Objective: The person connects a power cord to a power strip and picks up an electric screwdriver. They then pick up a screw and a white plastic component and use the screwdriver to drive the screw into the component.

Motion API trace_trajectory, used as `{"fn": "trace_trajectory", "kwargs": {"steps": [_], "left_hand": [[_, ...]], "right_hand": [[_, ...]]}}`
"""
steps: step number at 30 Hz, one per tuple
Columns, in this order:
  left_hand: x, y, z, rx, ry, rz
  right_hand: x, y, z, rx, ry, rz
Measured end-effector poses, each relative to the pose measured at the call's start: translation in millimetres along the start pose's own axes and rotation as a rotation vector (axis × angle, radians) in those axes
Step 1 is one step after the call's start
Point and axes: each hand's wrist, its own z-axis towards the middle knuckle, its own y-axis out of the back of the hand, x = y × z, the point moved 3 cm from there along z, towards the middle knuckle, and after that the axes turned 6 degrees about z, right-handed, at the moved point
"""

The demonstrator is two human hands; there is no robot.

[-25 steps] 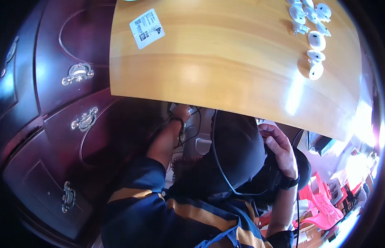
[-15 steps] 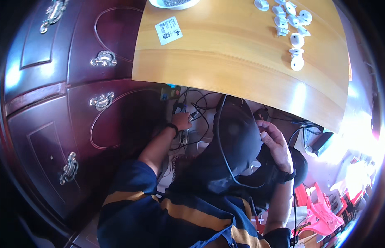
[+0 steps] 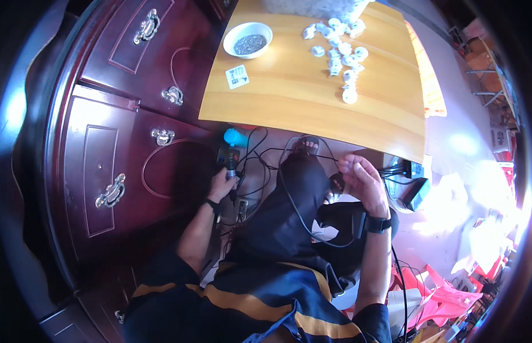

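Below the table edge at the left, my left hand is closed round a dark, slim hand tool with a silver collar; its exact kind is hard to make out. The tool points up toward a turquoise round-topped object beside the cabinet. My right hand is raised over my right knee, just under the table's front edge. Its fingers are loosely bent and apart, with nothing visible in them. A grey cable loops over my dark trouser leg.
On the wooden table are a white bowl of small grey metal pieces, a printed card and several white round plastic parts. A dark red cabinet stands left. Black cables tangle below; pink plastic furniture lies right.
The view has shifted, showing more of the table top. My left hand has moved away from the tangled cables, closer to the cabinet. My right hand has come up off my knee.
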Motion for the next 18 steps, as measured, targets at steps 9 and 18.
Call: {"fn": "trace_trajectory", "kwargs": {"steps": [9,18], "left_hand": [[-111,87,-62,-0.264,-0.548,-0.413],[-158,111,-70,-0.039,-0.657,-0.856]], "right_hand": [[84,-7,-17,-0.022,0.260,-0.047],[58,-77,-63,0.507,0.060,-0.972]]}}
